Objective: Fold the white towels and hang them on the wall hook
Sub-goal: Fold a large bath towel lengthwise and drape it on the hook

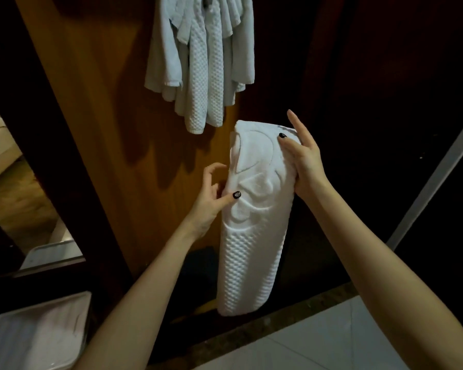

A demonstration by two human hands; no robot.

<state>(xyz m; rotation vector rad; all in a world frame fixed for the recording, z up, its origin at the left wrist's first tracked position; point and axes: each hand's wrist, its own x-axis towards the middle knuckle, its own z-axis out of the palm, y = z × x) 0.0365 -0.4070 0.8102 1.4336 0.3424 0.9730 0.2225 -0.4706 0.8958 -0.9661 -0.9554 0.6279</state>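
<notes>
Status: folded white towel (251, 249) held upright in the air, in front of wooden panel (104, 116), just below and right of hung white towels (203, 62). Waffle weave on lower half, embossed pattern on upper half.

right grip (305, 158): clamped on upper right edge of towel, thumb on front face, other fingers behind, index finger straight up and clear of the cloth.

left grip (211, 198): pinching left edge about mid-height, thumb pressed on front, fingers curled at the edge; contact behind the cloth not visible.

Bunched at top of frame and draped down the panel: hung white towels, hook itself hidden.

white tray (38, 329) bottom left, well apart from the towel. Pale floor tiles (345, 343) bottom right, dark stone strip (292, 312) between tiles and panel.
</notes>
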